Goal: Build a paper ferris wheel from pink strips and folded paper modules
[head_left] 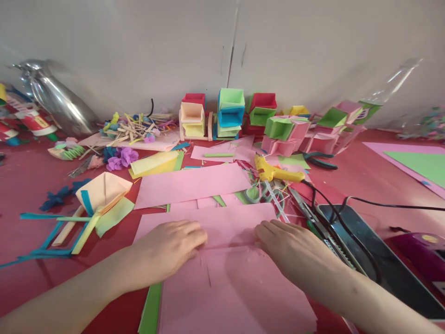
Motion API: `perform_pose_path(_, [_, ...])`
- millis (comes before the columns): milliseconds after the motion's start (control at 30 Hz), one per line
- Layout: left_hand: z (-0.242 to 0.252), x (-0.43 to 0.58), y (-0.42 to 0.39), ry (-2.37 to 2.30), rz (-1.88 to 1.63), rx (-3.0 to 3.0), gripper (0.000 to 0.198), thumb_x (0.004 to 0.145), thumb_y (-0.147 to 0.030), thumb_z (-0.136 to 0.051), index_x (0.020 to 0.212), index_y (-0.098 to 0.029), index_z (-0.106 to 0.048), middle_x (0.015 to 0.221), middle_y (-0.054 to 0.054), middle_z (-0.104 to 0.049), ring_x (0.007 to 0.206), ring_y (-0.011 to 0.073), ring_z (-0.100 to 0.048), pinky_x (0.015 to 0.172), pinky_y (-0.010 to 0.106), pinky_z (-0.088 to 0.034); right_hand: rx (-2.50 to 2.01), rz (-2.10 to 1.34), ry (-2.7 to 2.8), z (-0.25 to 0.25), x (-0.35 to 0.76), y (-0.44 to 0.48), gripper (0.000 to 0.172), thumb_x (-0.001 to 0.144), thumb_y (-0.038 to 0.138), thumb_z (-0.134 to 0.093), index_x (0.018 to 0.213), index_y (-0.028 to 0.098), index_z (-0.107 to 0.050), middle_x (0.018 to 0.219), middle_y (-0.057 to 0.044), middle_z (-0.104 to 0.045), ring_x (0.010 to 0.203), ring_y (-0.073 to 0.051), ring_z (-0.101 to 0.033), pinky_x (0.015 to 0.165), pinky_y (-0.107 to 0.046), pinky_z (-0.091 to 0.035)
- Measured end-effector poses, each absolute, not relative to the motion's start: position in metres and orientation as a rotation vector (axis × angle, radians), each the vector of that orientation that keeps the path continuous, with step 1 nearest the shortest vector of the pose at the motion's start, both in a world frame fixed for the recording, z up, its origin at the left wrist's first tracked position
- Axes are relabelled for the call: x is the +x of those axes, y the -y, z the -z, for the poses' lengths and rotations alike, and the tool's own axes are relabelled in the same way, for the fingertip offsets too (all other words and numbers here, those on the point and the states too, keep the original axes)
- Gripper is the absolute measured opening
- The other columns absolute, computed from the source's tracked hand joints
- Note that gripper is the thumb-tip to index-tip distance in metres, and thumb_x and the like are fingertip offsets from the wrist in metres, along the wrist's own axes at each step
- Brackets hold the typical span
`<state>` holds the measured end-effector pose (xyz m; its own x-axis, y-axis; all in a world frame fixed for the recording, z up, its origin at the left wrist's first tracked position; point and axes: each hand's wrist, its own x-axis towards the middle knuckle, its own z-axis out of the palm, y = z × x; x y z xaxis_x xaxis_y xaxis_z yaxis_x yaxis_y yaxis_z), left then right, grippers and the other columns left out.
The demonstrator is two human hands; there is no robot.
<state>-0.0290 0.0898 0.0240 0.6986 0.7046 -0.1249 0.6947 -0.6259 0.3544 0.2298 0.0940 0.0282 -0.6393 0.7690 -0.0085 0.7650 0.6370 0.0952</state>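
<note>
A pink paper sheet (pixel 227 217) lies crosswise in front of me, over a stack of larger pink paper (pixel 239 297). My left hand (pixel 177 243) rests on the sheet's left half, its fingers curled together at the lower edge. On the right end, my right hand (pixel 278 239) has its fingers bent and closed on the same edge. Both thumbs are mostly hidden. Just beyond the sheet is another pink paper strip (pixel 191 183). A yellow glue gun (pixel 278 171) and green-handled scissors (pixel 255 192) lie past my right hand.
A utility knife (pixel 316 222), black cable (pixel 368 260) and dark tablet-like slab (pixel 378 269) lie at right. A folded paper model (pixel 104 190) stands left. Colourful paper boxes (pixel 231 116) line the back, with pliers (pixel 321 161), a metal jug (pixel 62 99) and a leaning clear bottle (pixel 396 81).
</note>
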Motion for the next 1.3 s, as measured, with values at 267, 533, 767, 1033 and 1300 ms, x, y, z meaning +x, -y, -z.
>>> perform_pose_path(267, [-0.020,-0.031,-0.090,-0.894,-0.082,2.735,0.047,0.078,0.001,-0.037,0.116,-0.023,-0.050,0.101,0.004,-0.055,0.090,0.0160,-0.054,0.076,0.025,-0.040,1.398,0.014,-2.706,-0.030,0.230,-0.096,0.029,0.067,-0.006,-0.040,0.077,0.017,-0.054,0.071,-0.003,-0.062,0.062,-0.016,-0.059,0.053,-0.025,-0.038])
perform_pose_path(533, [-0.031,-0.026,-0.086,-0.900,0.039,2.895,0.056,0.081,-0.008,-0.039,0.131,-0.032,-0.039,0.090,0.003,-0.053,0.082,0.0182,-0.055,0.070,0.026,-0.040,0.866,-0.546,-3.159,-0.018,0.226,-0.076,0.036,0.078,0.002,-0.040,0.106,0.017,-0.056,0.100,-0.007,-0.064,0.085,-0.021,-0.059,0.070,-0.035,-0.048])
perform_pose_path(767, [-0.020,-0.027,-0.083,-0.915,0.040,2.972,0.058,0.081,-0.008,-0.039,0.135,-0.030,-0.034,0.094,0.004,-0.052,0.084,0.0187,-0.055,0.068,0.026,-0.039,0.956,-0.967,-2.988,-0.011,0.249,-0.058,0.053,0.063,-0.006,-0.038,0.108,0.015,-0.059,0.109,-0.008,-0.065,0.091,-0.025,-0.060,0.075,-0.041,-0.050])
perform_pose_path(1033, [-0.021,-0.027,-0.083,-0.905,-0.009,2.973,0.052,0.084,-0.014,-0.039,0.133,-0.029,-0.037,0.088,0.003,-0.051,0.077,0.0180,-0.055,0.063,0.027,-0.040,1.528,-0.276,-3.048,-0.032,0.255,-0.065,0.026,0.086,0.016,-0.042,0.103,0.019,-0.062,0.098,-0.007,-0.068,0.090,-0.019,-0.062,0.075,-0.033,-0.052])
perform_pose_path(1300, [-0.010,-0.029,-0.082,-0.898,-0.112,2.943,0.055,0.081,-0.007,-0.038,0.132,-0.030,-0.038,0.089,0.002,-0.051,0.078,0.0171,-0.054,0.067,0.027,-0.042,1.758,0.636,-2.726,-0.052,0.244,-0.087,0.019,0.082,0.017,-0.047,0.084,0.021,-0.065,0.083,-0.002,-0.067,0.075,-0.013,-0.061,0.067,-0.025,-0.047])
